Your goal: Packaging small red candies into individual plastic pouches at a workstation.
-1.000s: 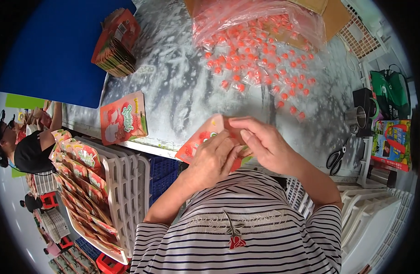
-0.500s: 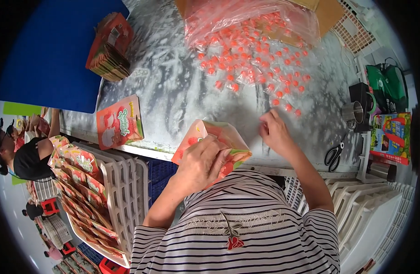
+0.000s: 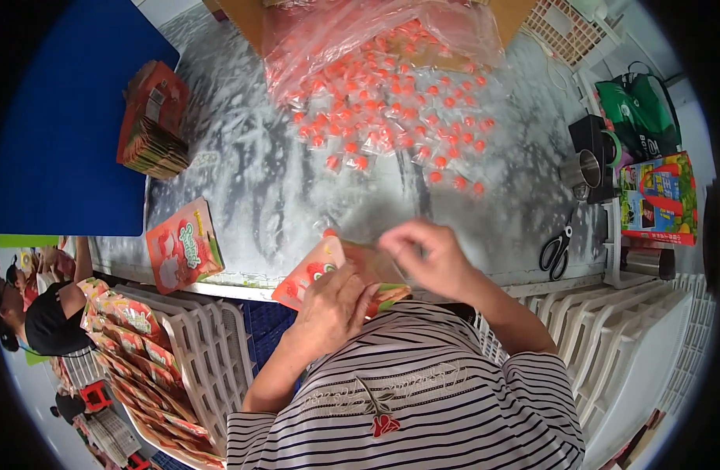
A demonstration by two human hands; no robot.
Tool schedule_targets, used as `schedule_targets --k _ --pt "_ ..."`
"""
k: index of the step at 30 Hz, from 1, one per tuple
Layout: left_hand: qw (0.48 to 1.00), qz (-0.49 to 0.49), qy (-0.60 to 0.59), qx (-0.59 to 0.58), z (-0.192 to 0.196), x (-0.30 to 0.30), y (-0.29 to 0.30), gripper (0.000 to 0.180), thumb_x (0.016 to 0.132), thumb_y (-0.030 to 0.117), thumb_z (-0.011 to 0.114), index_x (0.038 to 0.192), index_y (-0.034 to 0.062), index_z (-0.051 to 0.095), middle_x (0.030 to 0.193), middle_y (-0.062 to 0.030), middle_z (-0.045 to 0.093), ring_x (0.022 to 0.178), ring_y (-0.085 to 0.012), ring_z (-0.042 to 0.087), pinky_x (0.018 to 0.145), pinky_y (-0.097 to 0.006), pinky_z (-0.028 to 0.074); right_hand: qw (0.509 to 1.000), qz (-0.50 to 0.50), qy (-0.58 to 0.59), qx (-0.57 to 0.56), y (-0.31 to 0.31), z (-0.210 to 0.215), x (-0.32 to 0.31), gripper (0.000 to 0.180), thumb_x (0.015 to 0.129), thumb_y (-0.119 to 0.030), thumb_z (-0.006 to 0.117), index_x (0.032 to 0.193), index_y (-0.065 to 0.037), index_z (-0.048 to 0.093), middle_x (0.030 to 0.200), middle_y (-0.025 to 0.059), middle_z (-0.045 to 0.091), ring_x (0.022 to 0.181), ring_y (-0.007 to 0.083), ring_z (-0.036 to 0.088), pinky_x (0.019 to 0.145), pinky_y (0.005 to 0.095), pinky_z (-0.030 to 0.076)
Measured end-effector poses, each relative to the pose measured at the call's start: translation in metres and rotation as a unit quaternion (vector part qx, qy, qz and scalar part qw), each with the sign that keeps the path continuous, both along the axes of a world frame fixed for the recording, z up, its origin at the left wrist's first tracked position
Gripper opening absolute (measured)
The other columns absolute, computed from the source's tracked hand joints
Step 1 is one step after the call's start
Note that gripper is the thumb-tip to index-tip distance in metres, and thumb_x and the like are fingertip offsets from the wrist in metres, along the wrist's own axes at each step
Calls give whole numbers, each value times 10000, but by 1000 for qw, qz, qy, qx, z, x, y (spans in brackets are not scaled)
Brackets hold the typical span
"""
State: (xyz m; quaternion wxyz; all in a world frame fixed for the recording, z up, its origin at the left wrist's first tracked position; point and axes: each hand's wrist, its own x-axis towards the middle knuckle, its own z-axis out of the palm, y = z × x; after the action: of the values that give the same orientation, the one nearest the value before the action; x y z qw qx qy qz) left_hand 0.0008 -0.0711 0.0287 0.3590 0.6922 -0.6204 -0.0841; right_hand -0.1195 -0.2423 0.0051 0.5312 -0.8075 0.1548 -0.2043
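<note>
Currently L hand (image 3: 328, 309) grips a red-and-green glossy pouch (image 3: 301, 282), its open mouth twd R hand (image 3: 436, 261) just beside it (blurred, can't tell if holding), w/ round red sweets in clear wrappers (image 3: 385, 133) fwd of both hands, nearer R, on the grey marbled tabletop (image 3: 250, 196).

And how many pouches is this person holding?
1: the red pouch, in the left hand, in front of the striped shirt. Another pressed behind it could be hidden.
</note>
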Motion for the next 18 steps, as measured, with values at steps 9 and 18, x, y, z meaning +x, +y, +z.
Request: schedule_targets --k 9,18 --pt "998 32 43 33 -6 3 1 105 827 51 681 875 -10 611 864 -148 615 645 -305 619 550 -370 498 942 -198 86 -258 -103 -76 -13 388 819 -170 689 1173 -47 589 1159 143 558 1067 319 521 921 396 433" --pt "996 54 42 51 -6 2 2 106 820 53 683 862 -1 602 858 -138 614 659 -307 618 566 -377 502 907 -164 135 -364 -99 -74 18 452 825 -308 696 1208 -91 593 1138 122 515 1066 318 479 922 414 417"
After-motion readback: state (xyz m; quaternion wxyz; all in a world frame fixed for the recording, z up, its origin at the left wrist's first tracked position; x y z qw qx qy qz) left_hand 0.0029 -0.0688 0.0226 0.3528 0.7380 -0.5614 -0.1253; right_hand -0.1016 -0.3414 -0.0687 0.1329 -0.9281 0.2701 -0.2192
